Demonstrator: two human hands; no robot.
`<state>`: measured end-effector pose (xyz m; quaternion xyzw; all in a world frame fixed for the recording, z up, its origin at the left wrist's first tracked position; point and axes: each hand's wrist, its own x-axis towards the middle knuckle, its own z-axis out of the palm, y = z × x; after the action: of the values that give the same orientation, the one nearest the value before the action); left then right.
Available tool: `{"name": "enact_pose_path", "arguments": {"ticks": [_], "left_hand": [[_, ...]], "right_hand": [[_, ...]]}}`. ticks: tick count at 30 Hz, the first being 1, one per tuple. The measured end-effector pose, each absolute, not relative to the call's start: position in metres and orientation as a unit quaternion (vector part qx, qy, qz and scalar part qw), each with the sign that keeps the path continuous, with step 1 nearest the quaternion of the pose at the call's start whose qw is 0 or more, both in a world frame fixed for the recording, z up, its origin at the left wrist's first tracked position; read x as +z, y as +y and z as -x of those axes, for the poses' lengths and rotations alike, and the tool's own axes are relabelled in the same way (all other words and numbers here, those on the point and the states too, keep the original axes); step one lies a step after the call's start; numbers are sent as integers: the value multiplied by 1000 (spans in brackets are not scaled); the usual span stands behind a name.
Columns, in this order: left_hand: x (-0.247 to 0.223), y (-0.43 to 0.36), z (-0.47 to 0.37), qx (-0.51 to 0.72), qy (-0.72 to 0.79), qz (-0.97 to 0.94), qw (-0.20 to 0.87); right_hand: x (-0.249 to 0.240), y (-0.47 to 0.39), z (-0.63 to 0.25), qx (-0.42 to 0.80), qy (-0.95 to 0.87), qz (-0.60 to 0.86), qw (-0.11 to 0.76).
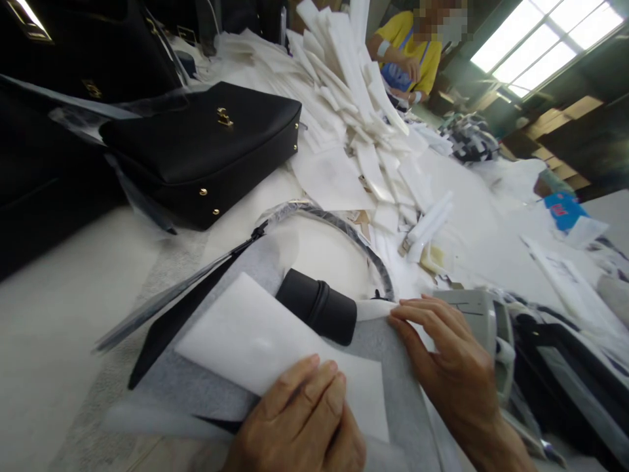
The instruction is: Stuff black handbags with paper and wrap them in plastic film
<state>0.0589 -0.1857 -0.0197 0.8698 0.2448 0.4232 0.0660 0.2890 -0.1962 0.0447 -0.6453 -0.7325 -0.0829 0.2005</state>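
Note:
A bag [196, 387] covered in thin grey-white tissue lies in front of me, its plastic-wrapped handle [344, 226] arching away from me. A white foam sheet [236, 334] rests on the tissue, under the fingers of my left hand [304, 419], which lie together and flat on it. Beyond the sheet sits a black flap or strap piece with a raised band [319, 305]. My right hand [447, 360] pinches a narrow white strip [373, 309] between thumb and fingers at the right side of the bag.
A black handbag with gold fittings [211, 144] lies at the left back. White foam strips [339, 85] are heaped behind it. At the right are a grey-white device [476, 321] and black bags [565, 373]. A person in yellow [425, 59] works at the far side.

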Motion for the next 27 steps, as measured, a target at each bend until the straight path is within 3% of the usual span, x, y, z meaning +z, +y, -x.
{"name": "enact_pose_path", "arguments": {"ticks": [7, 13, 16, 23, 27], "left_hand": [[-17, -185, -59, 417, 245, -873, 65], [-12, -183, -60, 438, 249, -861, 72], [-9, -183, -58, 432, 234, -867, 87], [-12, -183, -56, 420, 219, -875, 98], [-16, -183, -57, 409, 213, -882, 91]], "right_hand": [[83, -201, -260, -88, -739, 623, 240], [69, -190, -250, 42, -781, 614, 105], [53, -182, -254, 48, -785, 618, 15], [46, -182, -250, 19, -775, 626, -82], [44, -185, -249, 12, -756, 648, -91]]}}
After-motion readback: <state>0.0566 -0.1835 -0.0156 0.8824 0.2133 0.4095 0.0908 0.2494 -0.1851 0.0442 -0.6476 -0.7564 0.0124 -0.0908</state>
